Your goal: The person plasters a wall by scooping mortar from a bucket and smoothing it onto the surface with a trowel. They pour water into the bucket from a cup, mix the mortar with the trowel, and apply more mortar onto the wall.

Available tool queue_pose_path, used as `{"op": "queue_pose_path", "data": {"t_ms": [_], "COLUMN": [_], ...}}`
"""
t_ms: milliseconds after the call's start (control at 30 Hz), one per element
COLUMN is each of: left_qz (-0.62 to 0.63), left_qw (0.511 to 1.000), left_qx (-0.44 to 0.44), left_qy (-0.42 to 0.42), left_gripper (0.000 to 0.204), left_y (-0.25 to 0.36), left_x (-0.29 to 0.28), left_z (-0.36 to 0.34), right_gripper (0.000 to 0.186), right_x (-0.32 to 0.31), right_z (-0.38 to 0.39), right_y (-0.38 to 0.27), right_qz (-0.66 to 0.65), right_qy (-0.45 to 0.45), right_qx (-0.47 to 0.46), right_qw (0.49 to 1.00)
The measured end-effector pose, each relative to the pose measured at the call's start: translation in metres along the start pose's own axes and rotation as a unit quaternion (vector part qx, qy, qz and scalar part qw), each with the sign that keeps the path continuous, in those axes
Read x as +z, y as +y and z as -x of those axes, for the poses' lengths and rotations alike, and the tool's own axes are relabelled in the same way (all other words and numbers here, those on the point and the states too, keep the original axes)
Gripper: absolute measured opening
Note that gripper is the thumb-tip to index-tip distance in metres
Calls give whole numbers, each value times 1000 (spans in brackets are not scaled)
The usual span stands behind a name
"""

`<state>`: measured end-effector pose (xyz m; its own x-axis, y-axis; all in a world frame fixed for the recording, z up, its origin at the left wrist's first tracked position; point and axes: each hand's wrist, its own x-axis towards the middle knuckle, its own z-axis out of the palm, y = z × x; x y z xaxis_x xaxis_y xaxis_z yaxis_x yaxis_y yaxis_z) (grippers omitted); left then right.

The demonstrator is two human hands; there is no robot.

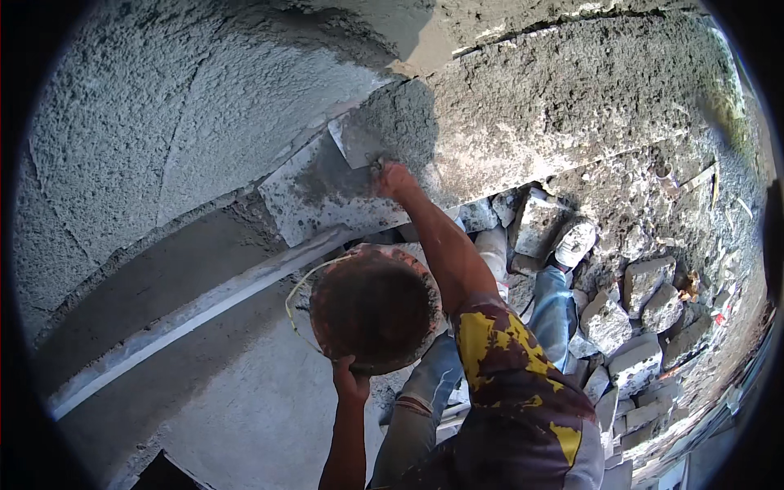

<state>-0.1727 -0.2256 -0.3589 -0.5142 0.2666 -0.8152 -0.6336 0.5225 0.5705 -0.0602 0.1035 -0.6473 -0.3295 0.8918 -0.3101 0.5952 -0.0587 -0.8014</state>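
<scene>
My left hand (349, 377) grips the lower rim of a round, dark, dirty bucket (318, 306), whose thin pale handle hangs out to its left. Its inside is dark and shadowed. My right hand (390, 181) is closed on the handle of a trowel with a flat, grey rectangular blade (353, 140). The blade lies against a mottled, mortar-spattered pale ledge (290, 188) in front of me, below a rough grey plastered surface (163, 106). My right arm reaches out above the bucket's right side, and my right hand is slightly blurred.
A long straight bar (204, 302) runs diagonally at the left over smooth grey concrete (229, 408). Broken blocks (649, 286) and rubble lie at the right and between my feet, around my right shoe (576, 242). A rough, sunlit plastered band (572, 90) stretches across the top right.
</scene>
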Motion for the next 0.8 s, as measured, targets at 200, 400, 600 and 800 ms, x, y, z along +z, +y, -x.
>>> {"op": "queue_pose_path", "data": {"t_ms": [200, 400, 600, 800], "left_qz": [-5, -41, -119, -152], "left_qw": [999, 997, 988, 982], "left_qx": [43, 43, 92, 115], "left_qy": [31, 46, 47, -8], "left_gripper": [52, 59, 57, 76], "left_y": [33, 19, 18, 17], "left_x": [-26, 47, 178, 256], "left_z": [28, 35, 58, 32], "right_gripper": [38, 19, 40, 27], "right_x": [-54, -202, -362, -405], "right_z": [33, 82, 136, 223], "right_y": [-6, 103, 132, 127], "right_qz": [-199, -268, -532, -398], "right_qy": [120, 105, -41, -20], "right_qx": [65, 25, 134, 168], "right_qw": [970, 957, 835, 902]}}
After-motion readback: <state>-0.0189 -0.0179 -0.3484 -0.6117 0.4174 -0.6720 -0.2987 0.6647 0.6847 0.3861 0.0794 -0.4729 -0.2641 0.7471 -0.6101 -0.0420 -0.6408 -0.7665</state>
